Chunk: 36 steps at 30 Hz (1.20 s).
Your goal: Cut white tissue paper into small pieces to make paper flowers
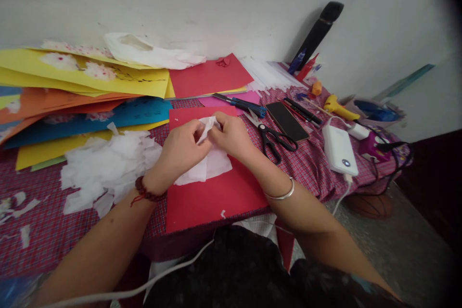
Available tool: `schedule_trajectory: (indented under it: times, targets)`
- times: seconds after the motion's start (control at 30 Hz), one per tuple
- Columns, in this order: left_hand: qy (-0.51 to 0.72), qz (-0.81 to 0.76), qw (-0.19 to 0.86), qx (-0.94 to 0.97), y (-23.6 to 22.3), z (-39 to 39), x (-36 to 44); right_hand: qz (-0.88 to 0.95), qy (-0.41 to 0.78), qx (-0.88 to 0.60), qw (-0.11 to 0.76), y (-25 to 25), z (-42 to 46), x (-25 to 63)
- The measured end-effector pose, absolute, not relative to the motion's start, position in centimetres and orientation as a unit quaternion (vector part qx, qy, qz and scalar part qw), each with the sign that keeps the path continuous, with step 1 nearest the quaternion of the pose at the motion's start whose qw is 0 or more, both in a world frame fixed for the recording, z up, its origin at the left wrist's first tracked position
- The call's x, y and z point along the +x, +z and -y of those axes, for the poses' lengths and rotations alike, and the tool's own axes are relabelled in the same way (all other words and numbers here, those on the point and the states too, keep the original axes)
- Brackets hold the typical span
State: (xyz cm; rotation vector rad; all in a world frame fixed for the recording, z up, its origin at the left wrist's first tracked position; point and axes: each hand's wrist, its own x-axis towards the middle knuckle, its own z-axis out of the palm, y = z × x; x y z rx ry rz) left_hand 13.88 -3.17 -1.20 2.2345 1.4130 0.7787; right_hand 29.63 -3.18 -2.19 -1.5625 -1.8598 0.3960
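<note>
The grip is a close pinch: left hand and right hand nearly meet, fingertips closed on white tissue above a red sheet. It looks light, limp and easily torn, best pinched gently by its edges. Loose tissue pieces lie leftward on the desk, scissors rightward.

Red checked cloth covers the tabletop; a rectangular red paper sheet lies at its front edge.
</note>
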Motion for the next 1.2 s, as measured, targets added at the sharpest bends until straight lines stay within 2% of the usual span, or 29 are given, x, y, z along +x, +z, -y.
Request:
schedule_trajectory:
  times: [0.17, 0.37, 0.57, 0.87, 1.2]
  targets:
    - [0.245, -0.539, 0.081, 0.802, -1.7, 3.1, 13.8, 0.723, 0.158, -0.590, 0.323, -2.2, 3.3, 29.4]
    - [0.207, -0.503, 0.059, 0.837, -2.0, 3.3, 13.9, 0.723, 0.119, -0.610, 0.300, -2.4, 3.4, 29.2]
    - [0.226, -0.503, 0.157, 0.819, -1.6, 3.2, 14.1, 0.743, 0.120, -0.605, 0.261, -2.4, 3.4, 29.2]
    - [0.324, -0.511, 0.390, 0.694, -1.9, 2.2, 13.5, 0.719, 0.191, -0.587, 0.320, -2.9, 2.7, 29.1]
    - [0.341, -0.511, 0.393, 0.684, -1.8, 2.3, 13.6, 0.702, 0.270, -0.563, 0.343, -2.4, 2.6, 29.2]
